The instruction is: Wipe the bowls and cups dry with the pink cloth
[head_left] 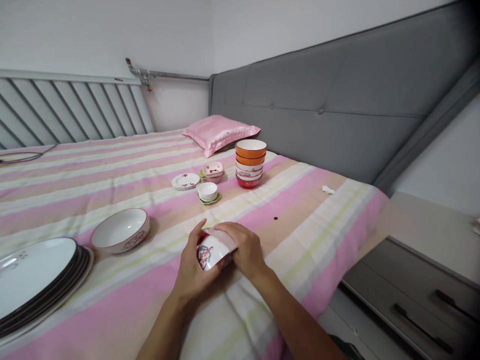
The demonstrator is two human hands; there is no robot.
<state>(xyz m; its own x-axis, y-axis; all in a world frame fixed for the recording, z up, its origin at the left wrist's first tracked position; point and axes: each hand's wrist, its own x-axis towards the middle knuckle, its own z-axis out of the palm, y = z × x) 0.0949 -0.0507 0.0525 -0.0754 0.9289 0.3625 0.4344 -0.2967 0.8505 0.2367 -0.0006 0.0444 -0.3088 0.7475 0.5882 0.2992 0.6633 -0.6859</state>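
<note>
Low over the near part of the bed, both my hands are closed around a tilted white bowl (213, 251) with a red edge and a dark-and-red blossom drawing. My left hand (190, 272) grips its left side, thumb across the lower front. From the right, my right hand (245, 247) wraps over the top and right side. A pale pinkish area shows under its fingers; whether it is cloth or part of the bowl I cannot tell. Beyond stand a stack of orange, white and red bowls (250, 160) and small white dishes (207, 191) on a green leaf-shaped plate.
To the left are a large red-rimmed bowl (122, 231) and a stack of dark-edged oval plates (33, 270). Small flat plates (185, 181) and pink dishes (213, 171) lie farther back, before a pink pillow (221, 132). A nightstand (416, 290) stands right of the bed.
</note>
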